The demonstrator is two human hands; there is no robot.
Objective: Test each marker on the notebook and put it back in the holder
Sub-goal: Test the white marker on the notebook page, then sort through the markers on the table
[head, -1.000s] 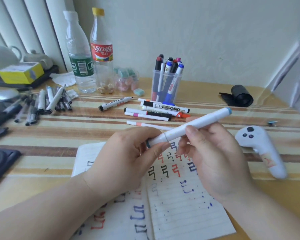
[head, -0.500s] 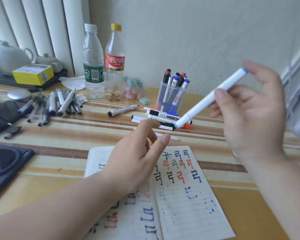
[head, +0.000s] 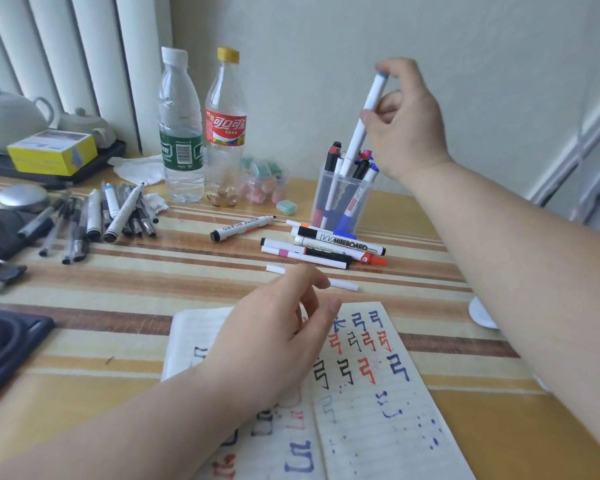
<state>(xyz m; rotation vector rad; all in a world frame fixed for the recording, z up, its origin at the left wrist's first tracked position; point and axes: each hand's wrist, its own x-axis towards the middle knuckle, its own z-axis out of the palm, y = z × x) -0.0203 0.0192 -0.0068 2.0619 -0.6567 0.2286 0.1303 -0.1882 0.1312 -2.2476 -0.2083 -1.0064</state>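
Your right hand [head: 409, 123] pinches the white marker [head: 365, 114] between thumb and fingers, nearly upright, its blue end on top and its lower end among the other markers at the mouth of the clear plastic holder [head: 340, 206]. Your left hand [head: 274, 341] hangs over the open notebook [head: 378, 417] with fingers loosely curled, holding nothing. Several whiteboard markers [head: 336, 242] lie on the striped table just before the holder.

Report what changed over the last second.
The left hand let go of the white marker and hovers over the notebook, fingers relaxed. The right hand carried the marker up and back, tipping it nearly upright, lower end entering the holder. The loose markers lie unchanged.
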